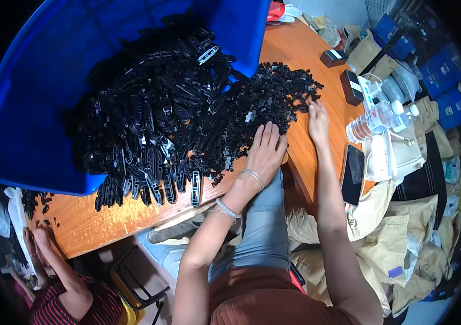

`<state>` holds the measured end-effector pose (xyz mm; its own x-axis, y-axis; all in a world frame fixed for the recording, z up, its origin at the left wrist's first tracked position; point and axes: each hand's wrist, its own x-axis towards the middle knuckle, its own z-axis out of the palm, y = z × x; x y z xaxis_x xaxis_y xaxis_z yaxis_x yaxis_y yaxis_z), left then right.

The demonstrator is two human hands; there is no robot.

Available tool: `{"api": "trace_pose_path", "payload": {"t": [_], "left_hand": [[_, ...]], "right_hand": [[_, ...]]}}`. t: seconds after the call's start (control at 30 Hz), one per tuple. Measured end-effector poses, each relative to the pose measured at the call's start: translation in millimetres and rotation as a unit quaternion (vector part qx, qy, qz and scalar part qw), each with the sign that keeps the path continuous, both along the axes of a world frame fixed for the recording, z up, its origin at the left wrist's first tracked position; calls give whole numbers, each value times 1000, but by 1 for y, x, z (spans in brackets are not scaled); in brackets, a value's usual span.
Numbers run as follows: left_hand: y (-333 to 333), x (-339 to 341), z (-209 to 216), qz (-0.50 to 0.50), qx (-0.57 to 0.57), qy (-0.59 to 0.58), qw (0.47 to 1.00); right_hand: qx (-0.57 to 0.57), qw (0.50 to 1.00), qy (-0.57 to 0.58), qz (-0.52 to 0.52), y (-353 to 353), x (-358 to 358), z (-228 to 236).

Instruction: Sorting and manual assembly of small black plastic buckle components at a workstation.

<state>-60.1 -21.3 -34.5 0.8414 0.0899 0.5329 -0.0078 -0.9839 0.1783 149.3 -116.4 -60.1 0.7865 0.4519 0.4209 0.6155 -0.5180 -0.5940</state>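
Black plastic parts lie in one broad heap, the small pieces (279, 89) massed toward its right end and the long slotted pieces (157, 122) filling its left and middle, spilling out of a tipped blue bin (22, 124) onto an orange-brown tabletop (116, 225). The person's two hands are apart from each other at the small-piece end. The left hand (263, 149) is laid palm down at the near edge of the heap, fingers extended and close together, their tips touching the small pieces; whether anything sits under the palm cannot be told. A thin bangle (253, 179) circles its wrist, with a beaded bracelet (227, 208) farther up the forearm. The right hand (318, 122) is just beyond the heap's right edge, fingers bent and pointing toward the stray pieces there; its fingertips are blurred, so I cannot tell whether they pinch a part. Along the table's right side are a dark phone (352, 174), clear bottles (375, 123) and two small black boxes (352, 86), with brown paper bags (403, 238) piled beyond and below. At lower left, a co-worker in a striped top (79, 303) reaches toward the table's far-left end, near a folding chair (139, 279).
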Motion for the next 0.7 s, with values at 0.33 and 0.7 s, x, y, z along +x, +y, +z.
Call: {"api": "trace_pose_path", "payload": {"t": [0.33, 0.7], "left_hand": [[-2, -123, 31, 129, -99, -212, 964], [14, -179, 14, 307, -135, -62, 940]], "right_hand": [[135, 982, -60, 118, 13, -153, 37], [52, 996, 43, 65, 56, -244, 31]]}}
